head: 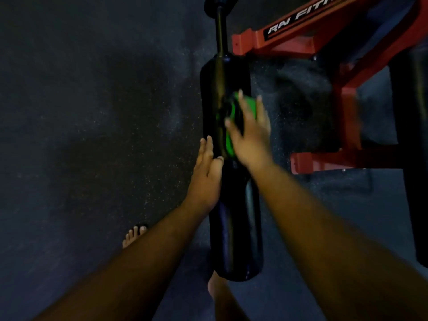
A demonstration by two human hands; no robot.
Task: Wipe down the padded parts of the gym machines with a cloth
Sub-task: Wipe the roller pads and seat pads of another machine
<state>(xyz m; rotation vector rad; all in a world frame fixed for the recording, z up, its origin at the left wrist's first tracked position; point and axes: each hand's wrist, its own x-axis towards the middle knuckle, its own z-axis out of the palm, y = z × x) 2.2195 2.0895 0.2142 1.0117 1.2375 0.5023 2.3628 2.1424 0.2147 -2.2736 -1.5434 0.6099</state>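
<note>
Two hands on a long black roller pad [234,228]. R hand [251,133] presses a green cloth [251,107] flat on the pad's middle, fingers spread wide; most of the cloth hides under it. L hand [206,179] rests flat on the pad's left side, fingers straight. Red frame [308,35] w/ cut-off letters behind. Blurry, dark.
</note>
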